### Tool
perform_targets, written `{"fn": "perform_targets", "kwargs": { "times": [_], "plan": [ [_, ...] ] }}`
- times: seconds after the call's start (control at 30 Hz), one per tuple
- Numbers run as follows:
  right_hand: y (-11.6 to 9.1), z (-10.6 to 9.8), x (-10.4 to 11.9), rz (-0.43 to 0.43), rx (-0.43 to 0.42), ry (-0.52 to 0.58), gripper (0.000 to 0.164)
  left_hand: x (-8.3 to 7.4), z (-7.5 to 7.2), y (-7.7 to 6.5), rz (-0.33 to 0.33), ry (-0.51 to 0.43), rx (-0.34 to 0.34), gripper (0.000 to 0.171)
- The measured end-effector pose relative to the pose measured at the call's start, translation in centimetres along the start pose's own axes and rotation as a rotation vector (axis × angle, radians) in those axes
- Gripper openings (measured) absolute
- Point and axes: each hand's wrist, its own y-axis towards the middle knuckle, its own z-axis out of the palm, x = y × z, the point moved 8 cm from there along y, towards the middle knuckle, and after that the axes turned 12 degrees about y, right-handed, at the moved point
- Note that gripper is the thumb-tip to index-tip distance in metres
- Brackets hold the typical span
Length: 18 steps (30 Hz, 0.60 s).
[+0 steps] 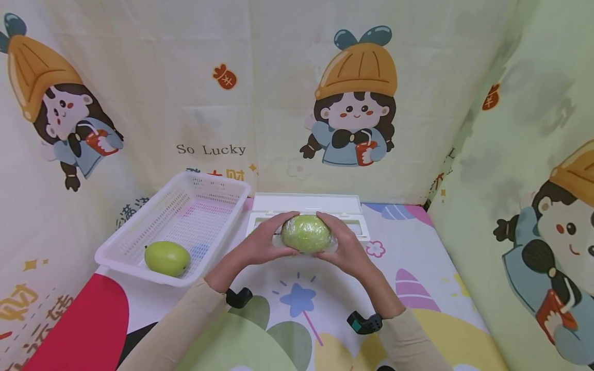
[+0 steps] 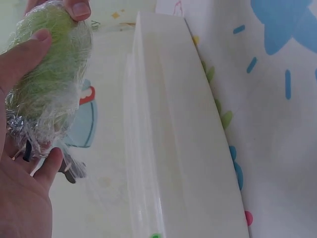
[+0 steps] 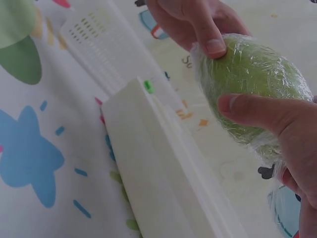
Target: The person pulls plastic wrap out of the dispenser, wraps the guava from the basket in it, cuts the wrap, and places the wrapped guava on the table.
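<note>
Between both hands, a green mango (image 1: 306, 233) wrapped in clear cling film is held up over the table. My left hand (image 1: 266, 239) grips its left end, and my right hand (image 1: 345, 245) grips the opposite end. Both thumbs press on the near side of the film, as the right wrist view shows with the wrapped mango (image 3: 257, 74). Loose, crumpled film (image 2: 69, 158) trails by the left fingers in the left wrist view. Behind the hands stands a long white box (image 1: 308, 202) with its lid raised; the hands and mango partly hide its inside.
At the left, a white perforated basket (image 1: 171, 178) holds an unwrapped green mango (image 1: 167, 258). A patterned cloth (image 1: 343, 288) covers the table. Printed curtains (image 1: 278, 103) hang close behind and on both sides.
</note>
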Motion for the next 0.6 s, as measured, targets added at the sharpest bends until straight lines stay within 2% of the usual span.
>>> {"fn": "perform_targets", "kwargs": {
  "times": [0.27,0.6],
  "plan": [
    [0.2,-0.5,0.7,0.0,-0.002,0.0,0.094,-0.8,-0.8,0.0,0.022,0.016,-0.019,0.083],
    [0.3,-1.2,1.6,-0.024,-0.01,-0.009,0.092,-1.3,-1.4,0.1,0.01,0.035,-0.024,0.083]
  ]
}}
